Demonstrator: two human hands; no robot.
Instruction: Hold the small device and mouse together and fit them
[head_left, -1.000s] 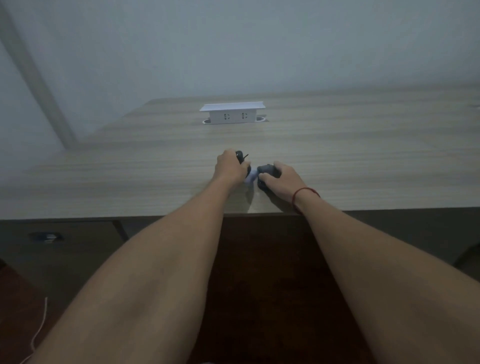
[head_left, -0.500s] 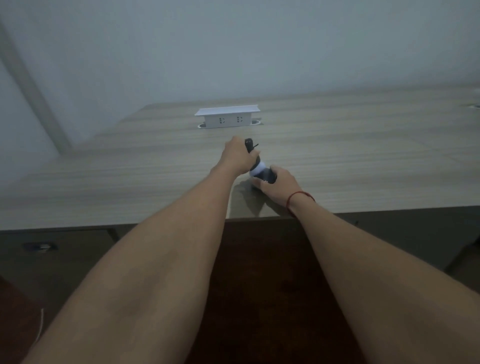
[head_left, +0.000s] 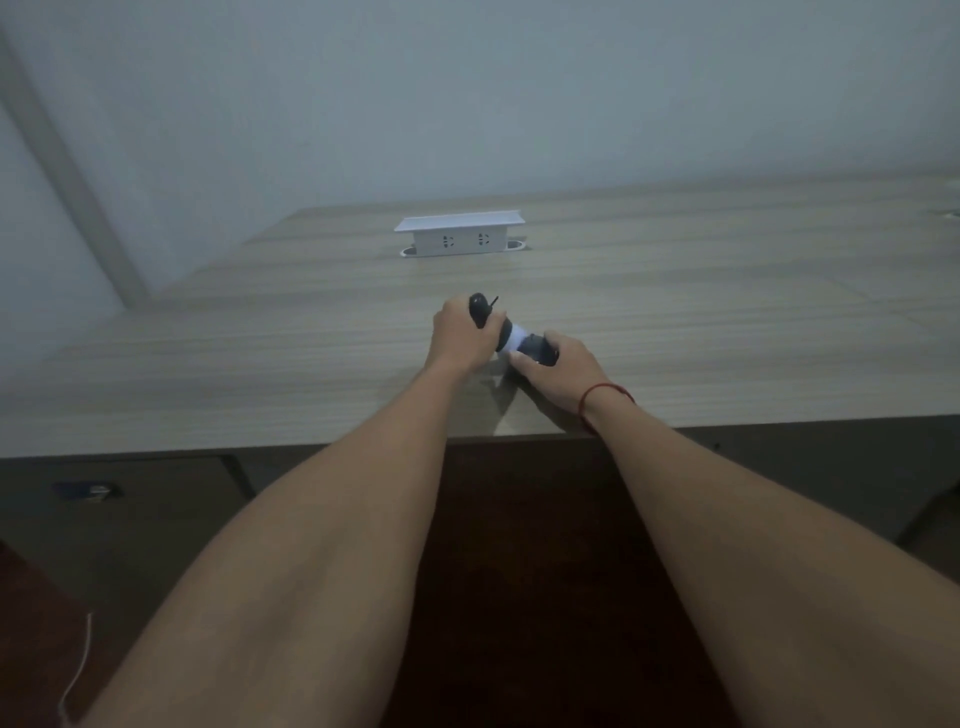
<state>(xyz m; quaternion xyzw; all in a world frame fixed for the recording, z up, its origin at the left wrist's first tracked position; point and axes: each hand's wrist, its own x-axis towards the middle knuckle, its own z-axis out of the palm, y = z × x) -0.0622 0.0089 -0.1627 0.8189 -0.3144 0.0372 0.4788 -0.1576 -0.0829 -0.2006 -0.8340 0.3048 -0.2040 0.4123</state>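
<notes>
A dark handle (head_left: 479, 310) is gripped by the curled left hand (head_left: 461, 338) and the dark end (head_left: 540, 353) of the same white-banded device (head_left: 514, 339) is clasped by the right hand (head_left: 558, 371), above the near edge of a wooden table (head_left: 260, 364), a white socket box (head_left: 460, 235) standing far behind.

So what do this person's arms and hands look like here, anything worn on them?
Both forearms are bare up to the bottom edge of the view, with no sleeves showing. The left hand wears no glove, ring or band that shows. The right hand is also ungloved; a thin red string bracelet circles its wrist. No watch or markings show.
</notes>
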